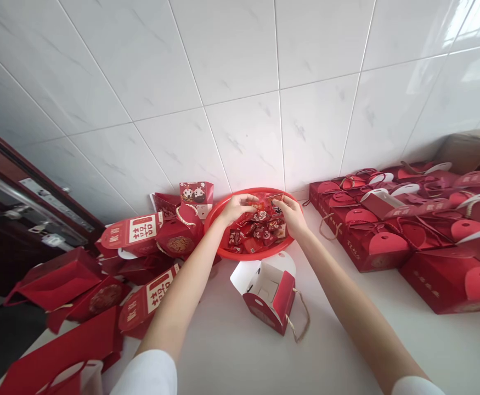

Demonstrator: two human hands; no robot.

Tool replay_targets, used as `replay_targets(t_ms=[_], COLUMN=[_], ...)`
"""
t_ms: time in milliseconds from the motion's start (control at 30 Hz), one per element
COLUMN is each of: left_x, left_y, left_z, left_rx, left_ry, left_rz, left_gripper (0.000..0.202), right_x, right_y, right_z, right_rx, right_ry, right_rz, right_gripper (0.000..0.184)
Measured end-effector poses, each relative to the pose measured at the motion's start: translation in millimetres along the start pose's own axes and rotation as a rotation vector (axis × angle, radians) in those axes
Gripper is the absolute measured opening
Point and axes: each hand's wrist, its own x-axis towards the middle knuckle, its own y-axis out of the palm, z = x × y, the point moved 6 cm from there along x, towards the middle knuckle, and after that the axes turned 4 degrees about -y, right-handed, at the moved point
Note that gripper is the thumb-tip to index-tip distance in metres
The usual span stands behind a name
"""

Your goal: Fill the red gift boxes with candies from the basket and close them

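Watching my right hand [289, 216] pinch a packet [276, 202], left hand [238, 209] grip unclear, open box [284, 296] unfilled, closed boxes [382, 249] lined up right.

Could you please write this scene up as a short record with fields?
Left hand: over the basket, fingers curled; grip unclear
Right hand: at the basket's right side; grip unclear
Basket: red, with small wrapped items inside
Open box: red outside, white inside, rope handle on its right
Farther left: red cartons, loosely piled
Farther right: closely packed red boxes
Behind: tiled wall
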Motion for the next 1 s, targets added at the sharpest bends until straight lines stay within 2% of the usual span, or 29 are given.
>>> replay_targets(t_ms=[133,233,300,400,467,567,667,867,933,1000], left_x=[0.0,2.6,3.3,-5.9,-18.3,-34.4,-36.1,-13.8,-13.2,-18.2], left_y=[19.6,27.5,32.6,43.8,49.2,52.7,47.8,6.1,-5.6,-9.4], left_z=[-17.0,-25.7,-23.4,-6.4,7.6,26.3,35.3,31.4,34.9,44.1], left_rx=[-0.172,-0.182,-0.053,0.161,0.254,0.380,0.480,0.607,0.623,0.630], left_ry=[0.076,0.108,0.037,-0.166,-0.277,-0.389,-0.419,-0.343,-0.365,-0.431], left_rz=[0.067,0.064,0.119,0.356,0.492,0.580,0.537,0.216,0.188,0.240], left_gripper=[0.046,0.049,0.044,0.032,0.028,0.028,0.029,0.023,0.013,0.007], right_x=[-0.6,1.3,3.5,7.1,9.3,11.2,10.9,8.7,8.4,8.2], right_y=[5.5,0.9,-6.2,-14.0,-15.1,-14.0,-12.2,-12.4,-12.6,-12.2], right_z=[0.0,-2.3,-4.6,-7.2,-9.4,-11.1,-10.9,-11.7,-11.6,-9.9], right_rx=[0.054,0.053,0.021,-0.016,-0.003,-0.017,-0.057,-0.074,-0.076,-0.088], right_ry=[0.010,-0.019,-0.046,-0.083,-0.083,-0.088,-0.109,-0.100,-0.100,-0.117], right_rz=[0.114,0.057,-0.038,-0.124,-0.122,-0.100,-0.091,-0.103,-0.105,-0.107], right_gripper=[0.032,0.035,0.037,0.041,0.042,0.042,0.041,0.039,0.039,0.039])
